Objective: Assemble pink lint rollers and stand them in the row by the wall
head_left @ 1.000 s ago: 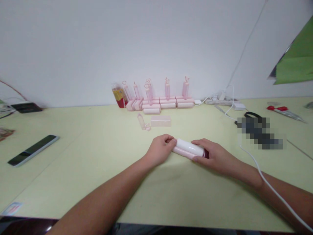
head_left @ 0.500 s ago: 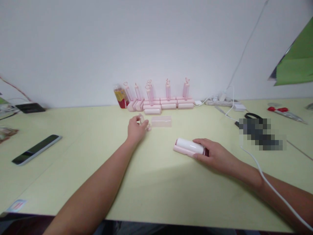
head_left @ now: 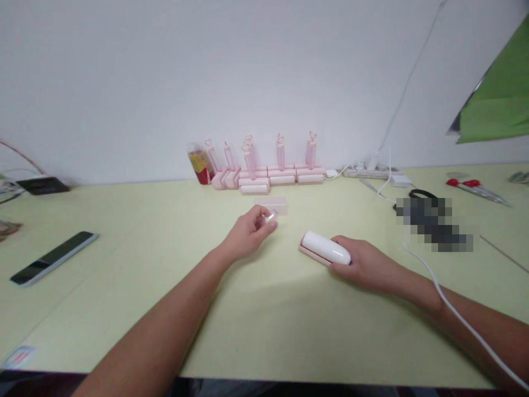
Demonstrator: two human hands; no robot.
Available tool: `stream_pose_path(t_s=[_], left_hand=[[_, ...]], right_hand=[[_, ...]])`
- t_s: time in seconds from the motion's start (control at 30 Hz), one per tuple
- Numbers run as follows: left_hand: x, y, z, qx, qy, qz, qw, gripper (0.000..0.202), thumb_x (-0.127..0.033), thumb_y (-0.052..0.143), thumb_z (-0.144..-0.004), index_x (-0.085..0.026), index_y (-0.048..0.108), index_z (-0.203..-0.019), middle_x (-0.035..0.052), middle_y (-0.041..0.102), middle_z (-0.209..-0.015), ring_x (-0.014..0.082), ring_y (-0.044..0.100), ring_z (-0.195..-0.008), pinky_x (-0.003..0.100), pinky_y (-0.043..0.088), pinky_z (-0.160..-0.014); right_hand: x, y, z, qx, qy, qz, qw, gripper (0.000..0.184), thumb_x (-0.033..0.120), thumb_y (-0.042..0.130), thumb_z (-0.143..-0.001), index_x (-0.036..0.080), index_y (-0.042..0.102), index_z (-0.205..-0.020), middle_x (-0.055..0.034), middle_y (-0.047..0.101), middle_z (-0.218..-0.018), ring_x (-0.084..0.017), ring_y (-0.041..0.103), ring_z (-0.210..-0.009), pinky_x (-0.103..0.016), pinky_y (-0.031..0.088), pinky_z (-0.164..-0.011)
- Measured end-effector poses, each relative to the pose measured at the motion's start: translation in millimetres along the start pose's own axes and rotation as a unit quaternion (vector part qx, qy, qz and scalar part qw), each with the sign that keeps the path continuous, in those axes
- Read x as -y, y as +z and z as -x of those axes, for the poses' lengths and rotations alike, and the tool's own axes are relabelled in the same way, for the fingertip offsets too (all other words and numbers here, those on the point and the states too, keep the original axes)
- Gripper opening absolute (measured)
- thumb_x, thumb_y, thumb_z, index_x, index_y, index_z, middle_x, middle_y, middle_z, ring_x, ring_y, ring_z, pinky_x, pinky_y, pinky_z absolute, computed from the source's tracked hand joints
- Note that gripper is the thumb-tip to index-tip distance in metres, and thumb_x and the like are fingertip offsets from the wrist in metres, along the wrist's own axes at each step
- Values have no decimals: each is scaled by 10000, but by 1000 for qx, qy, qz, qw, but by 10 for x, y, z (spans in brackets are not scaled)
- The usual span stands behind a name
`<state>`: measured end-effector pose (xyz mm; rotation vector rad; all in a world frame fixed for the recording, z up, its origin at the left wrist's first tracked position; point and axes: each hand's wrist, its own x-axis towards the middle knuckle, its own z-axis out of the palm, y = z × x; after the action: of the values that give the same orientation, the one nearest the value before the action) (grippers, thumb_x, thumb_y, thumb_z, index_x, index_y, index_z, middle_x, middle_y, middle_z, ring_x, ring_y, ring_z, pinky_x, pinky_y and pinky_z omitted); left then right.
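At the far edge, against the wall (head_left: 264,71), pink cases (head_left: 282,180) stand in a row with slim tubes (head_left: 250,164) upright on them, and a yellow-and-red packet (head_left: 201,166) leans at the row's left end. A clear box (head_left: 276,202) lies just on the near side of the row; the left hand (head_left: 264,220) partly covers its near left corner. To the right are a power strip (head_left: 367,173), red-handled scissors (head_left: 473,190) and a dark, pixelated thing (head_left: 433,223); a white cable (head_left: 432,275) runs from there across the right forearm. A phone (head_left: 53,258) lies well apart at left. The left hand pinches a small clear piece (head_left: 271,216), mostly hidden by its fingers. The right hand (head_left: 345,256) grips the right end of a white-and-pink case (head_left: 324,247) at the middle of the scene, to the right of the left hand. Its long axis slants from far left to near right, white side up, the left end free. The surface (head_left: 264,331) is pale yellow-green, with a sticker (head_left: 19,357) at its near left corner; a green sheet (head_left: 496,102) hangs at far right.
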<state>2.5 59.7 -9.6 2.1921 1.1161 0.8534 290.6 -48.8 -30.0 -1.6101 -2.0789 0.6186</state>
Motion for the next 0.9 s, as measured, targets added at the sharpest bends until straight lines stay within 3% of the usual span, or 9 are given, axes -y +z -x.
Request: stream_pose_path(t_s=[0.1, 0.17, 0.23, 0.33, 0.4, 0.47, 0.67, 0.9], left_hand=[[-214, 109, 122, 93, 19, 73, 993, 289, -462, 553, -894, -182, 497, -935, -67, 382, -652, 96, 359, -585, 219, 296, -566], [-322, 144, 182, 132, 20, 102, 986, 293, -467, 540, -908, -177, 500, -923, -70, 364, -647, 90, 347, -574, 216, 282, -554], [-407, 164, 225, 153, 17, 122, 981, 298, -470, 534, -915, -173, 518, -914, -69, 365, -644, 84, 346, -566, 213, 275, -545], [-513, 195, 274, 155, 11, 138, 978, 300, -464, 517, -928, -167, 548, -898, -55, 436, -654, 81, 378, -570, 210, 292, -546], [-578, 217, 300, 157, 11, 140, 978, 307, -459, 502, -936, -162, 564, -889, -38, 497, -675, 85, 411, -584, 210, 314, -555], [-640, 233, 321, 163, 10, 148, 975, 320, -458, 490, -942, -157, 572, -872, -29, 517, -675, 87, 428, -584, 209, 329, -554], [-772, 218, 345, 179, 3, 159, 971, 370, -455, 458, -957, -149, 587, -795, -36, 488, -608, 77, 425, -532, 194, 338, -521], [-823, 184, 336, 247, 10, 123, 961, 474, -479, 368, -985, -145, 578, -723, -21, 524, -591, 88, 472, -547, 195, 358, -543]], right_hand=[[-49, -6, -33, -12, 41, -74, 996, 201, 310, 626, -764, 193, 646, -926, -23, 665, -750, -187, 593, -645, -271, 431, -556], [-86, 10, -62, -19, 83, -206, 975, 268, 353, 639, -774, 173, 629, -973, -4, 620, -678, -151, 541, -535, -247, 396, -463], [-109, 27, -79, -9, 109, -379, 919, 353, 389, 660, -779, 156, 606, -1038, 15, 581, -641, -119, 494, -457, -235, 395, -412], [-97, 31, -66, 22, 100, -567, 817, 378, 402, 713, -766, 161, 597, -1033, 13, 600, -659, -107, 535, -468, -236, 494, -463], [-65, 20, -36, 47, 91, -622, 776, 368, 364, 752, -752, 172, 599, -1027, 3, 640, -702, -113, 594, -521, -242, 547, -525], [-30, 13, -1, 70, 82, -647, 755, 388, 306, 785, -730, 179, 602, -1048, -10, 675, -770, -127, 643, -591, -263, 582, -585], [15, 48, 57, 110, 58, -642, 756, 449, 246, 832, -685, 169, 610, -1068, -27, 706, -812, -163, 679, -681, -330, 601, -677], [5, 85, 61, 111, 58, -610, 782, 445, 356, 848, -678, 131, 632, -996, -78, 732, -817, -180, 697, -701, -271, 554, -648]])
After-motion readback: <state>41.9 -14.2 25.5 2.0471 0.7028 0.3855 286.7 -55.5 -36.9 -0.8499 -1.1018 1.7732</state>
